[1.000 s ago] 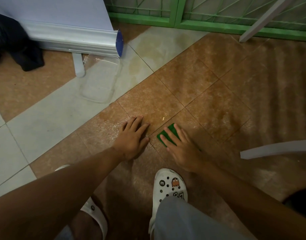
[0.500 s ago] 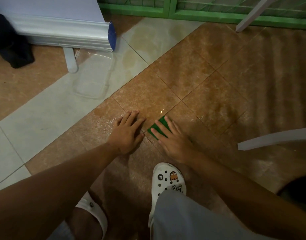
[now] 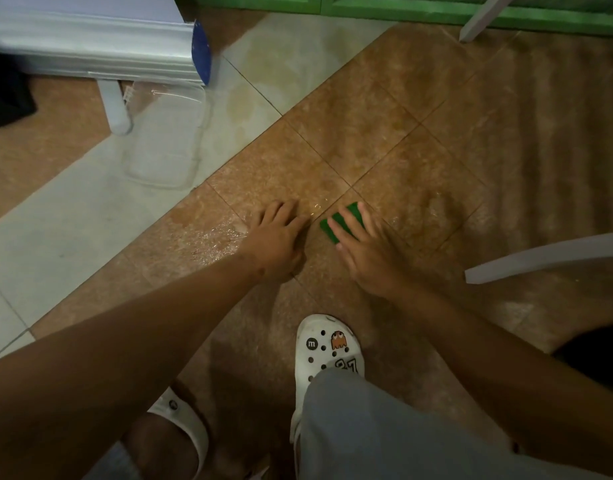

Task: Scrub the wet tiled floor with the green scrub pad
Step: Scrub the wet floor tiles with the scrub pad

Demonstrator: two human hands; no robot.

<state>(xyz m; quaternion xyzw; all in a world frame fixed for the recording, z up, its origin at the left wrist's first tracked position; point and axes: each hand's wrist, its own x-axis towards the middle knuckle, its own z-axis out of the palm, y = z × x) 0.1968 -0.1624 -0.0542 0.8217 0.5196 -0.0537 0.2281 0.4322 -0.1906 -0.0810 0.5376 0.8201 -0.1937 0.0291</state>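
Now the right hand [image 3: 363, 247] presses flat on the green scrub pad [image 3: 343, 220], fingers spread over it rather than curled around it.

Only the pad's far-left part shows past the fingertips; its long axis seems to run from near-left to far-right, along a grout line of the wet tiled floor [image 3: 419, 161]. The left hand [image 3: 273, 237] lies open and empty on the suds just left of it, apart from the pad, so the right hand would likely drive any stroke. A white clog [image 3: 327, 348] stands nearer.
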